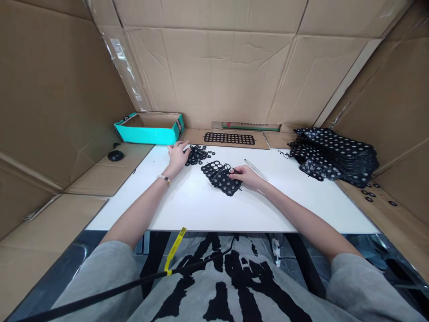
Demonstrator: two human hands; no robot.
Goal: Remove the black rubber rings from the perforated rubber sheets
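At the left of the white board, my left hand (177,157) rests beside a loose pile of small black rings (197,154). Its fingers are apart and the fingertips touch the pile's edge; nothing shows in its grasp. With thumb and fingers my right hand (246,175) grips a black sheet with round holes (227,182) near the middle of the board. The sheet is bent or overlaps a second piece, and several of its holes near the top are open. A white pen-like stick (256,169) lies just beyond my right hand.
A stack of black dotted sheets (338,154) stands at the right, with loose rings (368,193) beside it. Behind lie a flat black perforated sheet (229,138) and a turquoise open box (147,134). A round black object (115,155) sits left. Cardboard walls (214,71) enclose the workplace.
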